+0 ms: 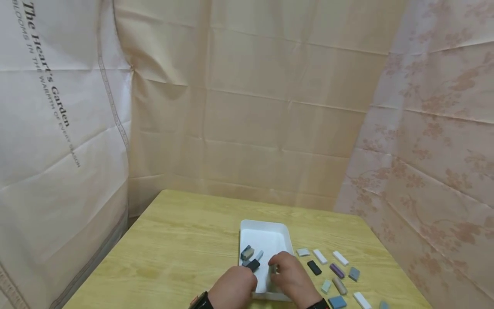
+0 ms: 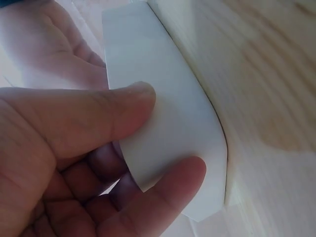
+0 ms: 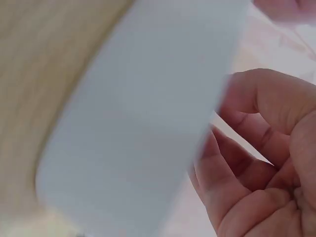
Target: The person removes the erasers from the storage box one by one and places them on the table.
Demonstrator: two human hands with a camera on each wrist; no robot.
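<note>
A shallow white tray (image 1: 270, 234) lies on the table, with several small blocks in its left part, among them a black block (image 1: 253, 265), a grey-beige block (image 1: 247, 254) and a pale blue block (image 1: 259, 256). My left hand (image 1: 235, 285) is at the tray's near left corner. In the left wrist view its thumb (image 2: 136, 106) and one finger lie against the outer wall, while other fingers go behind the rim, gripping the wall. My right hand (image 1: 291, 274) reaches over the right wall with bent fingers (image 3: 242, 177). Their tips are hidden behind the wall, so whether they hold something is unclear.
Several small blocks lie right of the tray on the wood-patterned table (image 1: 185, 240): a black block (image 1: 314, 268), a purple block (image 1: 337, 271), a blue block (image 1: 337, 302), a white block (image 1: 340, 258) and others. Hanging cloth (image 1: 247, 107) stands behind and at both sides.
</note>
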